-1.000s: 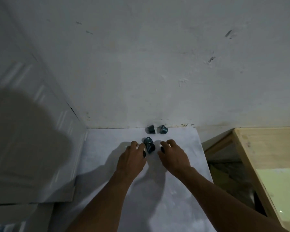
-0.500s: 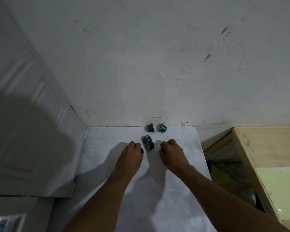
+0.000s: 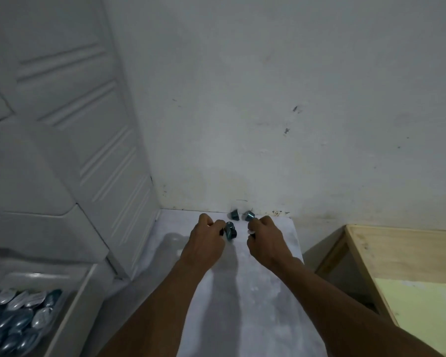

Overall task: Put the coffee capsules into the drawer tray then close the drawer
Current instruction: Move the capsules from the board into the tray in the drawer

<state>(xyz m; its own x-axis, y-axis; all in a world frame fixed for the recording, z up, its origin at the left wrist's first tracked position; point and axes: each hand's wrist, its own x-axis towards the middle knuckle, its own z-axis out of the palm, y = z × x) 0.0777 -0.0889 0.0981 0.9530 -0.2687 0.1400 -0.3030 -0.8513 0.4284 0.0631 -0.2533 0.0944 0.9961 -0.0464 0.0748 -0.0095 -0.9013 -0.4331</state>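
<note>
Both of my hands rest on a white counter [image 3: 245, 292] near the wall. My left hand [image 3: 206, 240] is curled, its fingers closed on a dark coffee capsule. Two stacked teal capsules [image 3: 230, 230] lie just right of its fingertips. My right hand [image 3: 267, 240] is closed on another capsule, whose silver rim shows at the thumb. Two more teal capsules [image 3: 235, 214] [image 3: 250, 215] lie on their sides against the wall. The open drawer [image 3: 70, 310] at the lower left holds a tray with several silver-blue capsules [image 3: 16, 323].
A white panelled cabinet door [image 3: 70, 150] rises on the left above the drawer. The stained white wall [image 3: 268, 112] closes the counter at the back. A wooden table [image 3: 402, 253] with a pale yellow sheet [image 3: 422, 313] stands to the right, across a gap.
The camera has swung left and the drawer with its capsules has come into view. Both hands have closed tighter on their capsules and lifted slightly off the counter.
</note>
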